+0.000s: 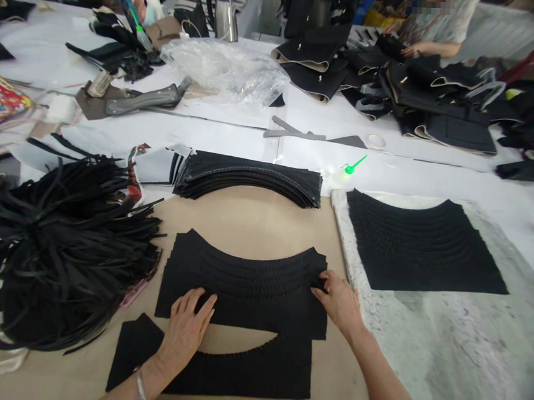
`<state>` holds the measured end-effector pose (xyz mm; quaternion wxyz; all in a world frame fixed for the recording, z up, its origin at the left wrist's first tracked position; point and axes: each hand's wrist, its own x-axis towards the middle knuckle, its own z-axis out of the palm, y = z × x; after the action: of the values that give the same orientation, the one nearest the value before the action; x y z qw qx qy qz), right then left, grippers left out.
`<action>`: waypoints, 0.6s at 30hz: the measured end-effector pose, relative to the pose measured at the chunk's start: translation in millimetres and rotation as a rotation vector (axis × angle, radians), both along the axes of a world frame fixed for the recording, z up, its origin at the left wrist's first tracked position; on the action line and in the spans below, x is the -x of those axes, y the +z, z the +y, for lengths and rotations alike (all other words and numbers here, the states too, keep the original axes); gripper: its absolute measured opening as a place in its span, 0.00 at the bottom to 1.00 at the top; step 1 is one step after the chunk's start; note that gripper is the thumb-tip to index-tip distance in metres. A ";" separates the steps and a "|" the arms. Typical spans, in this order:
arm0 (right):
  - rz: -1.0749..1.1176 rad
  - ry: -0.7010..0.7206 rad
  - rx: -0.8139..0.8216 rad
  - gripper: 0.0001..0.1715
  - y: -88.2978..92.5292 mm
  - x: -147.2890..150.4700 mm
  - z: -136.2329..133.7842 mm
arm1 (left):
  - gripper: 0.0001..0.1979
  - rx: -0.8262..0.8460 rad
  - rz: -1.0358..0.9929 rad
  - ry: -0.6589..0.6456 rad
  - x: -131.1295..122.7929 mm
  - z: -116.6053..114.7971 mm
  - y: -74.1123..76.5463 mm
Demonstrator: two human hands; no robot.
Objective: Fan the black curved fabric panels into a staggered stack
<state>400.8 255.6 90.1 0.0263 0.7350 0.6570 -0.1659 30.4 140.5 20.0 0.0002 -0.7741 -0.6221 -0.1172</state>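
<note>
Right now, a fan of black curved panels [262,315] is spread on the brown tabletop [248,220], with its long side set from left to right in front of the body. Its dipped edge is turned away from the body. The right end of the fan is touched by the right hand [340,303]; its fingers are bent there, but it cannot be told if the edge is pinched. The lower left part is pressed lightly by the left hand [188,320], with the fingers laid down and the thumb held apart, so nothing is gripped by it. One more black panel [254,373] is placed closer to the body, partly hidden by the left wrist, so the left hand is nearer to it. A second black fan [428,248] is laid well to the right, on a pale slab [446,355].
</note>
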 end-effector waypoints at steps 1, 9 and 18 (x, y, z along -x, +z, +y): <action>0.009 -0.010 0.013 0.14 -1.2 -1.3 0.8 | 0.16 0.004 0.002 0.002 -0.4 0.1 0.9; 0.091 -0.045 0.067 0.15 -4.2 -8.5 -1.5 | 0.16 0.050 -0.021 0.026 -4.7 0.8 8.9; 0.074 -0.080 0.127 0.21 -12.3 -15.6 -1.4 | 0.15 0.094 -0.115 0.016 -7.2 4.5 15.5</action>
<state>416.4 254.2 77.8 0.0419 0.7509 0.6157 -0.2354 37.6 145.0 35.5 -0.0711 -0.7602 -0.6322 -0.1321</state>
